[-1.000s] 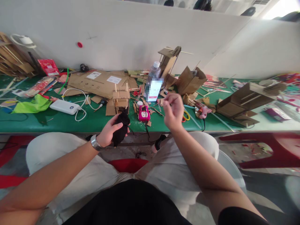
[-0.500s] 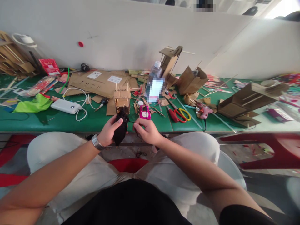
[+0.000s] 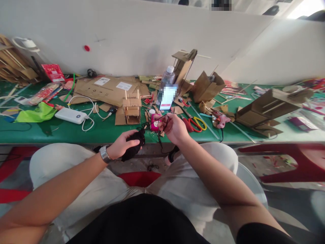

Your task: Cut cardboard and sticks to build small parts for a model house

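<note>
Black cloth bundle (image 3: pixel 132 149) sits in left hand (image 3: pixel 123 145), thumb and fingers wrapped round it, just off green table's (image 3: pixel 68 135) near edge. Right hand (image 3: pixel 174 128) at its 2 o'clock, fingertips pinching black cord (image 3: pixel 152 122). From bundle: cardboard model (image 3: pixel 132 109) at 12, phone (image 3: pixel 166 98) at 1, scissors (image 3: pixel 189 126) between 2 and 3, white power bank (image 3: pixel 70 116) near 10.
</note>
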Tool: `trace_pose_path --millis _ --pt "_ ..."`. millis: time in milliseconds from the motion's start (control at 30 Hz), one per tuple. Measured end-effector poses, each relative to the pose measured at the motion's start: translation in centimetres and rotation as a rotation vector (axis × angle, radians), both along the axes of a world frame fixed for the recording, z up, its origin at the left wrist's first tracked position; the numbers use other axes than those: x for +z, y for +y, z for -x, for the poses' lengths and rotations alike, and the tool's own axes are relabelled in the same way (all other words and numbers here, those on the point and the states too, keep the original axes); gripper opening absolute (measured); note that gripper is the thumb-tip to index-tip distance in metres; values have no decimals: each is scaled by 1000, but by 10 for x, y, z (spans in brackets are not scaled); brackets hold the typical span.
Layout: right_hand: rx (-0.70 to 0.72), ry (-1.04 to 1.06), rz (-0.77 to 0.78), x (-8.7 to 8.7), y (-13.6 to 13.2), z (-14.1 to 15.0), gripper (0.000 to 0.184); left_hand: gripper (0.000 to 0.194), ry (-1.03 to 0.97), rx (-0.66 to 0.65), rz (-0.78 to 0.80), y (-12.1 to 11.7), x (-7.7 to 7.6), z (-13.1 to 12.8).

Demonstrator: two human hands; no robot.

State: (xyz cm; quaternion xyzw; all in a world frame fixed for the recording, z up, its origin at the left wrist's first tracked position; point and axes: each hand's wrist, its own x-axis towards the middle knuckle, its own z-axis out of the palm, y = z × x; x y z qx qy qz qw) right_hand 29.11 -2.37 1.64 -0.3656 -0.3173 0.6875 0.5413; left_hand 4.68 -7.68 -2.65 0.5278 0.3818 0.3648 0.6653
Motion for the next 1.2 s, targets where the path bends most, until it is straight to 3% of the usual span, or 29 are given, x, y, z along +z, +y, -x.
trace_pose_path --millis 167,333,533,767,933,1033,1200 --pt "-1 1 7 2 1 0 17 34 350 -149 -434 -2 5 2" --pt "69 13 3 2 -3 2 19 37 489 -235 -514 -3 4 -1" --pt "134 9 -29 13 -3 -7 28 40 478 -25 -389 2 -3 -3" --pt "102 -35 -171 25 -1 -23 32 41 35 64 117 1 2 -5" --pt "-1 -187 -245 26 6 -32 41 42 -168 215 209 1 9 -6" --pt "-123 -414 -397 22 7 -37 39 40 -253 246 195 1 12 -5" --pt "-161 -1079 -868 16 -7 -29 28 41 -288 145 152 0 12 -4"
